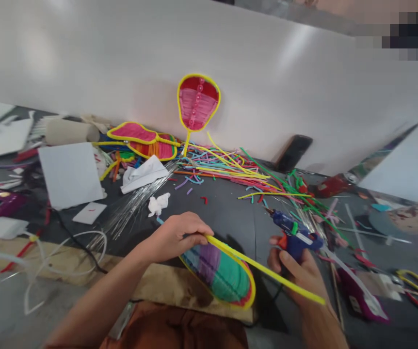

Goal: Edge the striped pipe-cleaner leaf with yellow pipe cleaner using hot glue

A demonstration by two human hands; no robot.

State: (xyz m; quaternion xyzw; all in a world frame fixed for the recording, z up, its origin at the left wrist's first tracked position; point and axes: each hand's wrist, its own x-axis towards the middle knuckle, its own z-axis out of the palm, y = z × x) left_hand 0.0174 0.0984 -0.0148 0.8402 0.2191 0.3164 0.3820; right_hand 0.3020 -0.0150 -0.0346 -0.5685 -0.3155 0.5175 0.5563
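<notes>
My left hand is closed over the left end of an oval piece wrapped in blue, purple, green and red, with a yellow pipe cleaner edge. Between thumb and forefinger it pinches a yellow pipe cleaner, whose loose end stretches right, passing in front of my other wrist. My right hand grips a blue hot glue gun by its handle, nozzle pointing up and left, apart from the oval piece. The oval piece's left end is partly hidden under my left hand.
Loose pipe cleaners and thin metal wires spread across the dark table. A pink, yellow-edged paddle shape leans upright against the white panel. Purple glue guns lie at left and right. A dark phone-like object stands behind.
</notes>
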